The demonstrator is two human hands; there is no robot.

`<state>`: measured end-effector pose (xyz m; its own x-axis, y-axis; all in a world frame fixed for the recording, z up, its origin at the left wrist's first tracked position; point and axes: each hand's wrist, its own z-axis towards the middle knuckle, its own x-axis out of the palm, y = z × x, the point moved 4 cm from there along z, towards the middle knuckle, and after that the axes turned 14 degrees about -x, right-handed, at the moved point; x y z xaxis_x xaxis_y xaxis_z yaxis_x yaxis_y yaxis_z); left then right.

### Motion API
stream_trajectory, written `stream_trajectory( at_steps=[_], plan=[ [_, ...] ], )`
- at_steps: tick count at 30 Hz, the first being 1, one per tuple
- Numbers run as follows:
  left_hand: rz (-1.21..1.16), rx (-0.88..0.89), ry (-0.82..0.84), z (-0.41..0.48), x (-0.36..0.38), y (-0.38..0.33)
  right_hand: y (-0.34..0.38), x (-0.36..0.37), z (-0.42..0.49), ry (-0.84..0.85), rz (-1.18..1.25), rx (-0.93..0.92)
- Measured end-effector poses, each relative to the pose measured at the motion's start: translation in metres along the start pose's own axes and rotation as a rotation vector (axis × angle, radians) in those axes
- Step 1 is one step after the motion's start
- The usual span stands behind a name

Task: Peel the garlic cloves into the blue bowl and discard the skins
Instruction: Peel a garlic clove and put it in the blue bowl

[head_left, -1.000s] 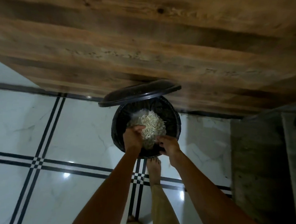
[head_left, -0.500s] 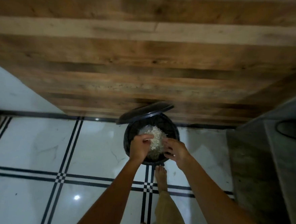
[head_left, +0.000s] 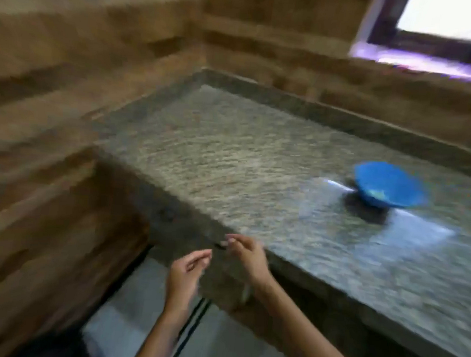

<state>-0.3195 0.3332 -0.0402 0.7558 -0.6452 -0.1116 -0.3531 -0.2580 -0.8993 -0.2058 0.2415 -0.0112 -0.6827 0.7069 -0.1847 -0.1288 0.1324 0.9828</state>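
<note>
Frame is motion-blurred. Blue bowl (head_left: pixel 387 186) sits on the counter (head_left: pixel 230 155), forward and to the right of both hands and well apart from them. There are pale bits inside, probably peeled cloves, but too blurred to confirm. Left hand (head_left: pixel 186 272) and right hand (head_left: pixel 247 255) hover at the counter's near corner, fingers loosely curled, each grip released with nothing visibly held. Right hand is nearer the bowl. Judgement: a reach to it runs rightward and away, right hand leading.
</note>
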Motion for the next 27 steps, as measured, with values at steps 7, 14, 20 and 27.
stream_trajectory(
  at_steps=[7,14,20,27],
  plan=[
    [0.443,0.300,0.288,-0.026,0.301,-0.033,-0.043,-0.293,-0.060,-0.524,-0.204,0.000],
    [0.990,0.682,0.261,-0.019,0.414,-0.017,-0.097,-0.456,-0.143,-0.748,-0.830,0.110],
    [0.788,0.913,0.208,-0.048,0.413,-0.077,-0.123,-0.479,-0.158,-0.643,-0.893,0.262],
    [0.933,0.479,0.107,0.041,0.477,-0.150,-0.123,-0.487,-0.160,-1.068,-0.088,0.301]
  ],
)
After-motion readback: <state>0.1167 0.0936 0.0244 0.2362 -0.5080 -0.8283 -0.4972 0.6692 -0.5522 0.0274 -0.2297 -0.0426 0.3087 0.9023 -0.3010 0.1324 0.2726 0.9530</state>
